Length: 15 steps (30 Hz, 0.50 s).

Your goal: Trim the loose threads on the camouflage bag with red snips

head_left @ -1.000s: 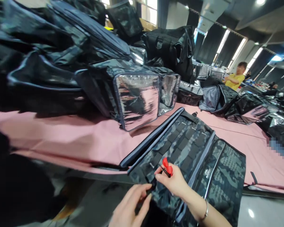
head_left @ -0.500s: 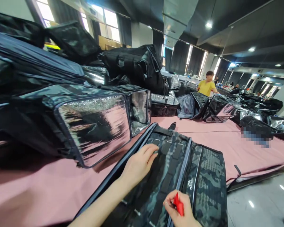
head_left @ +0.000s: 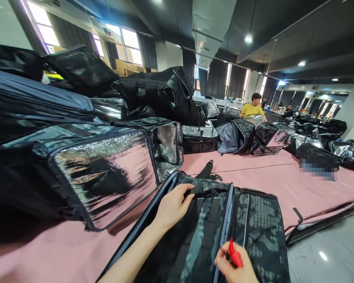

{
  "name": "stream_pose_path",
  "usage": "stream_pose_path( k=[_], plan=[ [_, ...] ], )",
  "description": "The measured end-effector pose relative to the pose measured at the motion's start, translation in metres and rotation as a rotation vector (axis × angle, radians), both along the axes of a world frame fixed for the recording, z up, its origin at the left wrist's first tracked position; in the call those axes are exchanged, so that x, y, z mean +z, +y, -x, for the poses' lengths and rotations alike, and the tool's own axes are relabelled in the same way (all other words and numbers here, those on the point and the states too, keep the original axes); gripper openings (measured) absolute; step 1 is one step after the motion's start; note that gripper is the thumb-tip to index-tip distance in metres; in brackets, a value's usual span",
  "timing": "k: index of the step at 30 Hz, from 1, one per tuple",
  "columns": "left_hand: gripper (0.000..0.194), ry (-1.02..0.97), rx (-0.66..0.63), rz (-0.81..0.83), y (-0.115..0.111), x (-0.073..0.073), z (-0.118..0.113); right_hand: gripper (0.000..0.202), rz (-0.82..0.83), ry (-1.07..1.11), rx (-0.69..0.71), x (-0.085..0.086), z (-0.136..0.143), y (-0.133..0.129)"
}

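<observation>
- A camouflage bag lies flat on the pink table cover, at the near edge, with its grey-piped seams running away from the person.
- The left hand rests on the far left part of the camouflage bag, arm stretched over its left edge; its fingers are curled onto a black strap at the top of the bag, pressing or gripping it, and I cannot tell which.
- The right hand is at the near edge of the camouflage bag, just beside the grey seam, closed round a small red tool whose tip points up out of the fist.
- The two hands are well apart, one at the far end of the bag and one at the near end.
- A black strap trails from the top of the camouflage bag onto the pink cover.
- Left of the camouflage bag stands a silver-lined bag on its side, its shiny panel facing the person.
- Behind that, black bags are heaped high.
- Beyond the camouflage bag, more open bags sit in a row across the table.
- Far past them a person in a yellow shirt stands by the table.
</observation>
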<state>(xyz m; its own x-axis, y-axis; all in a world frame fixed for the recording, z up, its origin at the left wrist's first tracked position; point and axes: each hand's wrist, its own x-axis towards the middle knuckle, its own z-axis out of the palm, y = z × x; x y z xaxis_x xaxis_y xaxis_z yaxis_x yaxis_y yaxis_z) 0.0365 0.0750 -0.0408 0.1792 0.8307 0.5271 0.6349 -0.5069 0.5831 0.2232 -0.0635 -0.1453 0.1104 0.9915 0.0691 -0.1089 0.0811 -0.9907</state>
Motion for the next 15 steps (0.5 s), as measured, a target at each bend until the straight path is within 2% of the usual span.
stream_pose_path(
  k=[2, 4, 6, 8, 10, 12, 15],
  plan=[
    [0.02, -0.068, 0.001, 0.084, -0.017, 0.001, 0.002, 0.034, -0.105, -0.084, 0.04, 0.037, -0.008, 0.019],
    [0.021, -0.15, -0.012, 0.171, -0.031, 0.005, 0.002, 0.028, -0.23, -0.176, 0.014, 0.07, -0.008, 0.042],
    [0.02, -0.213, -0.011, 0.197, -0.041, 0.009, 0.002, 0.026, -0.313, -0.291, -0.021, 0.091, -0.001, 0.068],
    [0.019, -0.267, -0.021, 0.2, -0.049, 0.011, 0.002, 0.022, -0.382, -0.455, -0.048, 0.096, 0.01, 0.089],
    [0.021, -0.351, -0.074, 0.247, -0.057, 0.009, 0.003, 0.013, -0.437, -0.601, -0.07, 0.092, 0.021, 0.102],
    [0.023, -0.466, -0.126, 0.318, -0.066, 0.005, 0.004, 0.01, -0.478, -0.655, -0.068, 0.084, 0.029, 0.104],
    [0.023, -0.616, -0.11, 0.36, -0.081, -0.003, 0.007, 0.013, -0.517, -0.616, -0.022, 0.079, 0.035, 0.095]
  ],
)
